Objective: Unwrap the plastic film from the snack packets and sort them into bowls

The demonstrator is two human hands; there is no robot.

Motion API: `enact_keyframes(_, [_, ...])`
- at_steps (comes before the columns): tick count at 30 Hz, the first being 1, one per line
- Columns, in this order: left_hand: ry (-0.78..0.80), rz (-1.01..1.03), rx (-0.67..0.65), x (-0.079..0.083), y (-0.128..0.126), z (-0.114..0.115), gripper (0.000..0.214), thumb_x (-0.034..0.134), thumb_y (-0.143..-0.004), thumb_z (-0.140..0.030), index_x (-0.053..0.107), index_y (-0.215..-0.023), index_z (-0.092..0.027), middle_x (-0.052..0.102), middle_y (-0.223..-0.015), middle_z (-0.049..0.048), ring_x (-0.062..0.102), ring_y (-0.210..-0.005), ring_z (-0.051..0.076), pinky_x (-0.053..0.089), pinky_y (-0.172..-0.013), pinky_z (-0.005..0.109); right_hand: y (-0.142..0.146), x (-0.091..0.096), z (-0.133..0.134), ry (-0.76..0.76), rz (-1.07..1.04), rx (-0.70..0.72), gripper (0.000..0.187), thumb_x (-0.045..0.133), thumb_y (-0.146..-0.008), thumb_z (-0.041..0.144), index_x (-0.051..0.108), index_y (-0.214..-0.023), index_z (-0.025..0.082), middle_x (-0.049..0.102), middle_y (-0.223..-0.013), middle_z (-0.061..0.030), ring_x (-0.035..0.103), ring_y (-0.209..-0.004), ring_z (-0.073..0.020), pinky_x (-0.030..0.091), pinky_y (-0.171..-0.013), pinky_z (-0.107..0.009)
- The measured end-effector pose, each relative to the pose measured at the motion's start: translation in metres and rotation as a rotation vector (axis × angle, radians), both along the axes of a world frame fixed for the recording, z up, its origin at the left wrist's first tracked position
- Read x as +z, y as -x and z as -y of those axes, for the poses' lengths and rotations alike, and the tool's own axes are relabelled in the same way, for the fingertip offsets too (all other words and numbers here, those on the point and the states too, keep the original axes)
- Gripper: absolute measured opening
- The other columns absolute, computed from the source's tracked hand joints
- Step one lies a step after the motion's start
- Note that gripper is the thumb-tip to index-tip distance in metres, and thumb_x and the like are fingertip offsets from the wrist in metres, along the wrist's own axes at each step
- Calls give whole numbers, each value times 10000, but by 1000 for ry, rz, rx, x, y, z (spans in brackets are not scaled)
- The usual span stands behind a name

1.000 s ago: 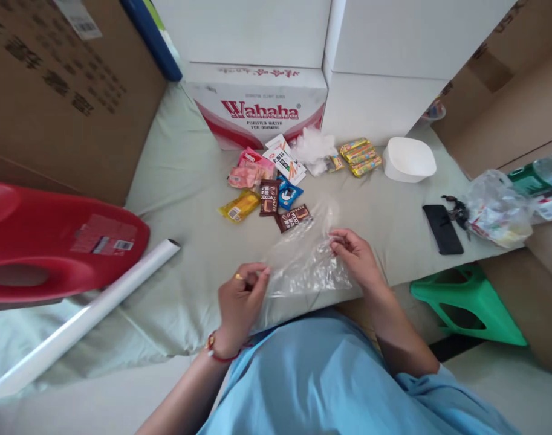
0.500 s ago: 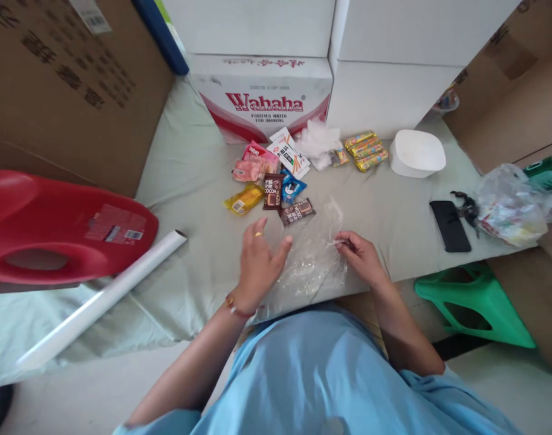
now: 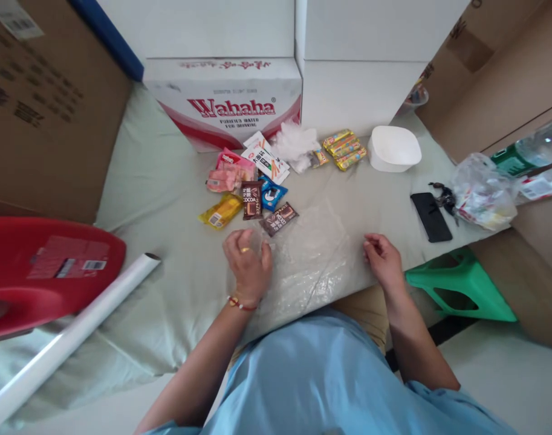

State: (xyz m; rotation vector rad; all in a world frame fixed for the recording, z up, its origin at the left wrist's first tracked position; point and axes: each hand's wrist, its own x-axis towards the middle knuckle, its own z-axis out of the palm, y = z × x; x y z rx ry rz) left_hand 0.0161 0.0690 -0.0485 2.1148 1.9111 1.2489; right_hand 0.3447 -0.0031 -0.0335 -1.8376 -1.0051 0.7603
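Note:
A clear plastic bag [image 3: 309,266] lies spread and wrinkled on the cloth between my two hands. My left hand [image 3: 248,266], with a ring and a beaded bracelet, is closed at its left edge, with a bit of clear film between thumb and fingers. Beyond the bag's right side, my right hand [image 3: 382,260] has its fingers curled together; what is in them cannot be made out. Just past my left hand are two brown cocoa snack packs [image 3: 252,200], a yellow packet [image 3: 221,210], a blue packet [image 3: 272,192], pink packets [image 3: 225,175] and white packets [image 3: 266,158].
Crumpled white plastic [image 3: 296,142], yellow-wrapped sticks [image 3: 344,149] and a white tub [image 3: 394,148] stand by the Wahaha carton [image 3: 233,112]. A phone [image 3: 431,216] and stuffed plastic bag [image 3: 482,193] lie right. Left are a red jug [image 3: 53,266] and white roll [image 3: 71,338].
My right hand has moved outward to the right, and the gathered plastic bag now lies flatter and wider. My left hand's fingers have curled in more. The view has shifted to the right.

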Motion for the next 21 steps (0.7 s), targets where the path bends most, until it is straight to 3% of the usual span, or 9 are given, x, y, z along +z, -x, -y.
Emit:
enact_keyframes(2, [-25, -116, -147, 7, 5, 9, 189, 608, -970, -262, 691, -1124, -188, 698, -1176, 143, 607, -1286, 301, 427, -1155, 511, 6, 12, -2, -92, 166, -40, 364, 612, -956, 524, 697, -1113, 206, 744, -926, -80, 690, -771, -217, 585, -699, -374])
enact_keyframes(4, [54, -229, -303, 13, 8, 15, 190, 566, -1011, -255, 724, -1114, -228, 744, -1222, 113, 590, -1371, 288, 347, -1232, 529, 22, 26, -7, -180, 310, 66, 308, 551, -1030, 456, 710, -1146, 219, 758, -1004, -98, 717, -879, -233, 607, -806, -408])
enact_keyframes(7, [253, -363, -397, 14, 12, 17, 367, 485, -1064, -334, 677, -1366, -252, 637, -1527, 124, 481, -1518, 308, 228, -1297, 613, 55, 37, -16, -256, 481, 535, 331, 512, -1065, 340, 683, -1328, 234, 721, -1327, -141, 687, -1211, -268, 589, -1025, -462])
enact_keyframes(9, [364, -423, -374, 13, 13, 14, 492, 424, -1085, -394, 556, -1537, -251, 471, -1678, 135, 401, -1577, 333, 191, -1293, 682, 68, 31, -19, -232, 603, 844, 440, 531, -1056, 310, 602, -1482, 227, 575, -1576, -139, 534, -1461, -296, 499, -1181, -509])
enact_keyframes(11, [431, -462, -332, 11, 13, 11, 562, 372, -1097, -425, 447, -1625, -247, 346, -1742, 136, 339, -1610, 346, 174, -1281, 729, 66, 17, -16, -150, 728, 997, 549, 562, -1050, 345, 512, -1583, 224, 441, -1695, -121, 397, -1574, -315, 416, -1256, -544])
enact_keyframes(13, [465, -479, -300, 12, 12, 10, 595, 348, -1102, -443, 382, -1660, -241, 271, -1768, 134, 292, -1631, 350, 160, -1275, 755, 47, 3, -9, -56, 836, 986, 601, 558, -1056, 405, 462, -1626, 239, 402, -1720, -109, 350, -1602, -320, 374, -1279, -565])
enact_keyframes(16, [504, -475, -285, 14, 8, 10, 609, 349, -1100, -472, 366, -1668, -252, 245, -1776, 120, 252, -1646, 353, 136, -1273, 775, 1, -10, 5, 43, 956, 775, 596, 486, -1074, 459, 478, -1618, 215, 442, -1690, -146, 380, -1582, -357, 366, -1262, -616])
enact_keyframes(19, [524, -451, -293, 15, 8, 9, 607, 335, -1103, -497, 374, -1665, -272, 253, -1776, 105, 221, -1657, 342, 104, -1281, 774, -37, -7, 6, 66, 969, 603, 630, 437, -1065, 526, 585, -1511, 106, 528, -1592, -251, 490, -1489, -416, 430, -1195, -646])
enact_keyframes(21, [525, -433, -303, 14, 9, 9, 610, 324, -1104, -507, 365, -1668, -280, 249, -1777, 99, 216, -1659, 335, 89, -1287, 768, -44, 2, -5, 44, 920, 523, 625, 435, -1047, 571, 668, -1391, 105, 628, -1463, -268, 586, -1384, -418, 484, -1136, -643])
